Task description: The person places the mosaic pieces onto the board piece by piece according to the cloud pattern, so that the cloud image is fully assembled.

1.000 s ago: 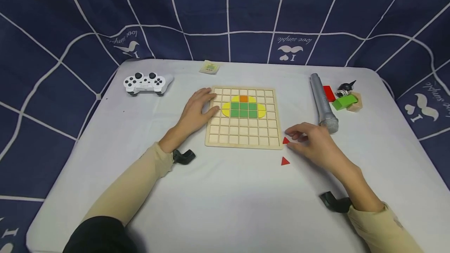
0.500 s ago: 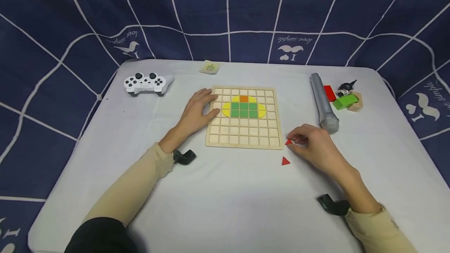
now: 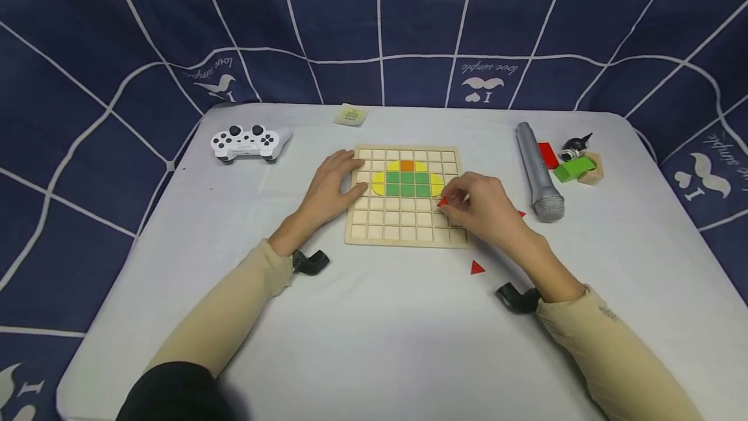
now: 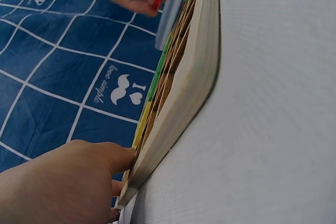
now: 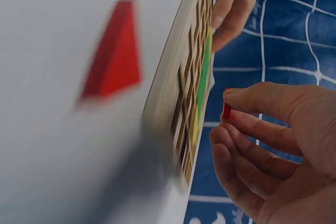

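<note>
Head overhead; wrists low, sharing board (image 3: 405, 197) edge.

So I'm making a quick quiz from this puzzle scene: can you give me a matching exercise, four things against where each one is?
Things:
1. white game controller
2. silver microphone
3. loose red triangle piece
4. left hand

Places:
A. on the table just in front of the wooden grid board
B. resting on the board's left edge
C. far left of the table
D. right of the board, lying lengthwise

Pairs: 1-C, 2-D, 3-A, 4-B
</note>
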Demonstrator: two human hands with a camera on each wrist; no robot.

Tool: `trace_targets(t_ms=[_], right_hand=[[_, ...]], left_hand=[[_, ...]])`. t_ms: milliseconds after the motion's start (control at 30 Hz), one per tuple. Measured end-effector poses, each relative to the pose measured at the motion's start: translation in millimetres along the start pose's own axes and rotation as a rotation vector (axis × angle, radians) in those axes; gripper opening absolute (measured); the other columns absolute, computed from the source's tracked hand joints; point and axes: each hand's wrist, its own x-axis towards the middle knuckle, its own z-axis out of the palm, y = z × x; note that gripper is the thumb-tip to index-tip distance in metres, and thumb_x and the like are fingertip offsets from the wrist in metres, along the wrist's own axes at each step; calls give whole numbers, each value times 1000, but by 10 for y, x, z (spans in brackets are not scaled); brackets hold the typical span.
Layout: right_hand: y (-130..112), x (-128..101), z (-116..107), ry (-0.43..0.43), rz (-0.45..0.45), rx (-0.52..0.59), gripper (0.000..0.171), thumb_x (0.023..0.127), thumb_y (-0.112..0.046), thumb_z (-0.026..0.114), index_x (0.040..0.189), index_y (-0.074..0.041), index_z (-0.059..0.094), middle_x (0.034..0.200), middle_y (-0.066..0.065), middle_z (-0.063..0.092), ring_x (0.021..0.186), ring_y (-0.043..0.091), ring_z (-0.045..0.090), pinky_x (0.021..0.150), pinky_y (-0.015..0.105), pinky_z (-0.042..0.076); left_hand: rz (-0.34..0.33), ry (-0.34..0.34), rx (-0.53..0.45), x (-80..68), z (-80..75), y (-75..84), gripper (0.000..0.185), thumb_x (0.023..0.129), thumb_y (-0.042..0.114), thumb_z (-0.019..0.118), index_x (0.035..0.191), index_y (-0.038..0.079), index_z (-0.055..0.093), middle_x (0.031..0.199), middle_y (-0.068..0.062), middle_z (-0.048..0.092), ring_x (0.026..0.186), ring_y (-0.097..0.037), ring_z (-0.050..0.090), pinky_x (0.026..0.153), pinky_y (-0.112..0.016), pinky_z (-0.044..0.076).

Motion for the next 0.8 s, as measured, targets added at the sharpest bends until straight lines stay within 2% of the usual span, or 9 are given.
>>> trace_targets(t_ms=[333, 800], right_hand=[[-241, 327, 297, -70, -6, 41, 12, 87, -8, 85, 95, -2, 78, 85, 7, 71, 78, 20, 65, 69, 32, 54], [-234, 323, 392, -119, 24, 87, 16, 87, -3, 83, 102, -1, 78, 88, 6, 75, 79, 17, 67, 72, 31, 58]], left_hand=[[-12, -9, 23, 1, 13, 15, 54, 102, 28, 68, 149, 5, 57, 166, -18, 41, 161, -34, 26, 134, -47, 12], [-10, -23, 35, -2, 1, 6, 54, 103, 28, 66, 150, 5, 55, 168, -17, 39, 161, -33, 25, 134, -47, 11]])
